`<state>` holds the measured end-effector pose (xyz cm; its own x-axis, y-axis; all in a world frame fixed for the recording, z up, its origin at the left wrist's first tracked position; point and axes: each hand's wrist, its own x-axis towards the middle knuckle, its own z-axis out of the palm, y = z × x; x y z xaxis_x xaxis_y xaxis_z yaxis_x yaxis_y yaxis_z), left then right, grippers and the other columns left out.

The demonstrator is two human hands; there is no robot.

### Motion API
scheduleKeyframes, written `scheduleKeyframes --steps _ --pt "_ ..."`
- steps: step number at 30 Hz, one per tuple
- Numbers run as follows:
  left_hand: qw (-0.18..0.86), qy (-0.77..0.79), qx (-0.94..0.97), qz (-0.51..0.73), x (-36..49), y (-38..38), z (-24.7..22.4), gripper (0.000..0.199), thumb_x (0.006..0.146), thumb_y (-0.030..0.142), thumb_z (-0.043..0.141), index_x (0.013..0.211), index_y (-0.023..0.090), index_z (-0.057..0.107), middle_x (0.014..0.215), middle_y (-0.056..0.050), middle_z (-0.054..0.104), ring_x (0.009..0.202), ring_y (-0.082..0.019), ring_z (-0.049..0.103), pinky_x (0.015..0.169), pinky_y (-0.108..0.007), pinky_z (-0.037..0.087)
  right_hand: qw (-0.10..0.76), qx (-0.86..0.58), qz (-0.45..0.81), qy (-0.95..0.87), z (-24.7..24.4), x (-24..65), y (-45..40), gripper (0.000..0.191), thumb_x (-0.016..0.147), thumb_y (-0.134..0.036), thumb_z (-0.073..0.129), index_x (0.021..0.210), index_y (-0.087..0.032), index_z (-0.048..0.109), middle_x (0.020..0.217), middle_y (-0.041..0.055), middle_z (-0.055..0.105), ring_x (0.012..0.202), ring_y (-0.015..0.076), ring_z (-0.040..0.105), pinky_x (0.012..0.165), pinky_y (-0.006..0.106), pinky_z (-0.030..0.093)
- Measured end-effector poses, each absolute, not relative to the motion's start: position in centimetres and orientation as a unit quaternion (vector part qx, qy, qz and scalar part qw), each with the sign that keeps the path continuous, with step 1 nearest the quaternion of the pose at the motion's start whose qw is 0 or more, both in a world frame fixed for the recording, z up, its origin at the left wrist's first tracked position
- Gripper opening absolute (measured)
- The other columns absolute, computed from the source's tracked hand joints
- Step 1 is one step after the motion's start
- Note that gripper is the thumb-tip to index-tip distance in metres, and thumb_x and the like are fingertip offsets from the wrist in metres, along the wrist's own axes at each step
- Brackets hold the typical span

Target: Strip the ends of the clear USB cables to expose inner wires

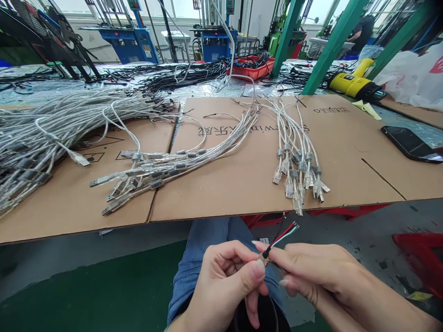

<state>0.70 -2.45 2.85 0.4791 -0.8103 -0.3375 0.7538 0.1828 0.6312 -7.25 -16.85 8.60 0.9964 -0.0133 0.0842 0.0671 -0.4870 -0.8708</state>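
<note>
Over my lap, below the table edge, my left hand [235,281] pinches a cable between thumb and forefinger. The stripped end of this cable [266,253] points up and right, with thin red, black, white and green wires [286,233] fanned out of a dark sleeve. My right hand [314,267] meets it from the right, its fingers closed around the cable just below the loose wires. Part of the grip is hidden behind the fingers. A dark length of cable hangs in a loop below my hands.
On cardboard [214,198] lie a big heap of clear USB cables [69,120], a middle bundle [207,159] and a right bundle [297,157]. A phone [411,144], a yellow heat gun [353,85], a red tray [254,69] and green posts [332,48] stand beyond. A person [363,32] is far back.
</note>
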Motion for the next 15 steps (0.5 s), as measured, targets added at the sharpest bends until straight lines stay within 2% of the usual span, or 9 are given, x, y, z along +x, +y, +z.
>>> scheduleKeyframes --steps 3,7,15 --pt "0.765 -0.030 0.388 -0.513 0.64 -2.53 3.01 0.028 0.065 0.032 0.075 0.060 0.013 0.055 0.046 0.003 0.063 0.028 -0.002 0.048 0.028 -0.008 0.041 0.522 -0.848 -0.087 0.021 8.22 -7.24 -16.52 0.019 0.085 -0.038 0.057 0.082 -0.025 0.070 0.059 0.0015 0.059 0.060 0.0180 0.057 0.052 0.023 0.044" --pt "0.761 -0.029 0.390 -0.518 0.70 -2.43 3.05 0.028 0.064 0.031 0.076 0.060 0.013 0.055 0.045 0.002 0.063 0.028 -0.002 0.048 0.027 -0.008 0.040 0.523 -0.846 -0.101 0.024 7.75 -7.09 -16.07 0.025 0.084 -0.044 0.056 0.077 -0.026 0.071 0.055 0.0017 0.058 0.059 0.0190 0.058 0.051 0.024 0.045" --pt "0.769 -0.041 0.358 -0.528 0.86 -2.36 2.59 0.026 0.068 0.032 0.073 0.061 0.013 0.056 0.045 0.003 0.062 0.026 -0.001 0.046 0.026 -0.008 0.040 0.492 -0.869 -0.044 -0.025 7.99 -7.12 -16.32 0.027 0.091 -0.027 0.048 0.076 -0.024 0.069 0.057 0.0015 0.061 0.053 0.0164 0.059 0.051 0.023 0.046"
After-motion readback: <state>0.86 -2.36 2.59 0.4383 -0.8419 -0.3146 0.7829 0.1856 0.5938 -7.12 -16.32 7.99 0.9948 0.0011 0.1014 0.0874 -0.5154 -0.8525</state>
